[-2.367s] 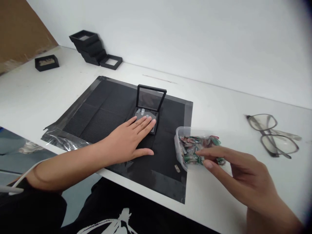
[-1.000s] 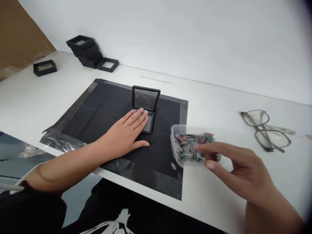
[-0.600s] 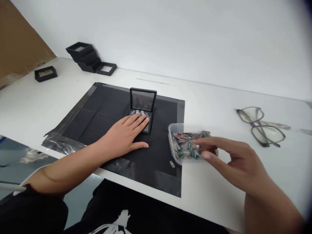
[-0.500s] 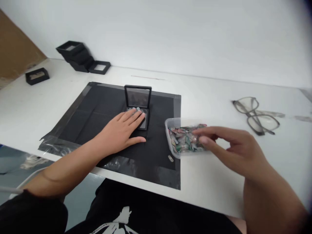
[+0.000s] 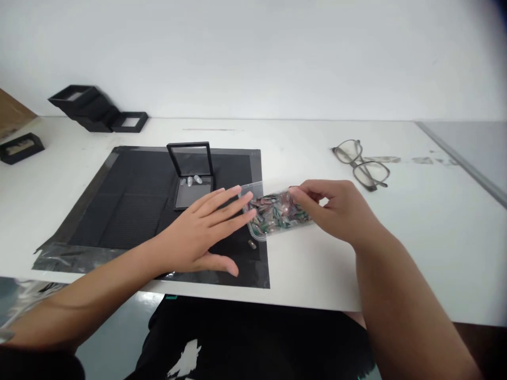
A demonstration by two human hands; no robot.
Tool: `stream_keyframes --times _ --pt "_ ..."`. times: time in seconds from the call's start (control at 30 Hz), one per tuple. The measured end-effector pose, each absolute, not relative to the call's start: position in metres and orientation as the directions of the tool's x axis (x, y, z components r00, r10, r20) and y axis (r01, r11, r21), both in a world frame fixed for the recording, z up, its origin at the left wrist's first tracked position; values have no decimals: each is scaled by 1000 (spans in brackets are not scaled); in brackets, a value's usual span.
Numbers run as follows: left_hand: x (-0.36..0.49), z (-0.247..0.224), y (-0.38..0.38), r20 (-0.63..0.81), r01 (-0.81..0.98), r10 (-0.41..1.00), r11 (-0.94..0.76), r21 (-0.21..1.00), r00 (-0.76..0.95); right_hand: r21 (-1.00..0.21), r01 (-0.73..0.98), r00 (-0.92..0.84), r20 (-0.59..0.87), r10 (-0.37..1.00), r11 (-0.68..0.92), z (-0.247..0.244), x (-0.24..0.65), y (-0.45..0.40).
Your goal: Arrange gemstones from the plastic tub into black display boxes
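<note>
My left hand (image 5: pixel 209 227) is spread flat with its fingers apart, holding nothing. Its fingertips overlap the left rim of a clear plastic tub (image 5: pixel 258 238); whether they touch it I cannot tell. Many small shiny pieces, green, pink and clear, fill the tub. At the tub's right end, the thumb and index finger of my right hand (image 5: pixel 336 211) are pinched among the pieces; what they grip is hidden. Behind my left hand stands an opened black display case (image 5: pixel 193 192), its clear-windowed lid upright. Several pale oval pieces (image 5: pixel 190 181) lie by its hinge.
A black mat (image 5: pixel 130 211) is taped to the white table, with one small shiny piece (image 5: pixel 252 244) near its right edge. Eyeglasses (image 5: pixel 361 164) lie at right. Stacked black cases (image 5: pixel 85 108) and a separate black case (image 5: pixel 21 148) stand at back left.
My left hand has left the display case and moved right to the tub, uncovering the pale pieces. My right hand's fingers have closed into a pinch in the tub. The view has shifted right.
</note>
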State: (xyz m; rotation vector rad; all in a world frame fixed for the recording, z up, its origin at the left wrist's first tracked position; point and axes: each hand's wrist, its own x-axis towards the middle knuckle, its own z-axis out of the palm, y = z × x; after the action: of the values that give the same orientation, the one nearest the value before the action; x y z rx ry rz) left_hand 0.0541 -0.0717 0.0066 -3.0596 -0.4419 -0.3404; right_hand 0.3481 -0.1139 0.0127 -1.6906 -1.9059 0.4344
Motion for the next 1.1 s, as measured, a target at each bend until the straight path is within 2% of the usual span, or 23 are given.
stream_keyframes --times 0.13,0.3,0.57,0.67,0.93,1.1 --pt "75 15 -76 236 296 307 -952 82 922 -457 874 -142 79 987 162 14 340 -113" --pt "96 7 -71 262 325 365 -928 183 893 -364 929 -99 -55 994 72 14 336 -109" --pt "97 -2 -74 228 365 411 -905 218 883 -295 956 -62 -161 985 12 13 333 -102" --pt "95 -2 -76 216 361 403 -909 207 889 -368 929 -89 -148 985 29 13 334 -103" --pt "90 -8 -79 284 345 374 -927 148 883 -723 688 -138 -43 989 65 8 343 -110" --pt "91 -9 -82 358 349 372 -928 128 856 -831 542 -109 82 991 128 6 344 -112"
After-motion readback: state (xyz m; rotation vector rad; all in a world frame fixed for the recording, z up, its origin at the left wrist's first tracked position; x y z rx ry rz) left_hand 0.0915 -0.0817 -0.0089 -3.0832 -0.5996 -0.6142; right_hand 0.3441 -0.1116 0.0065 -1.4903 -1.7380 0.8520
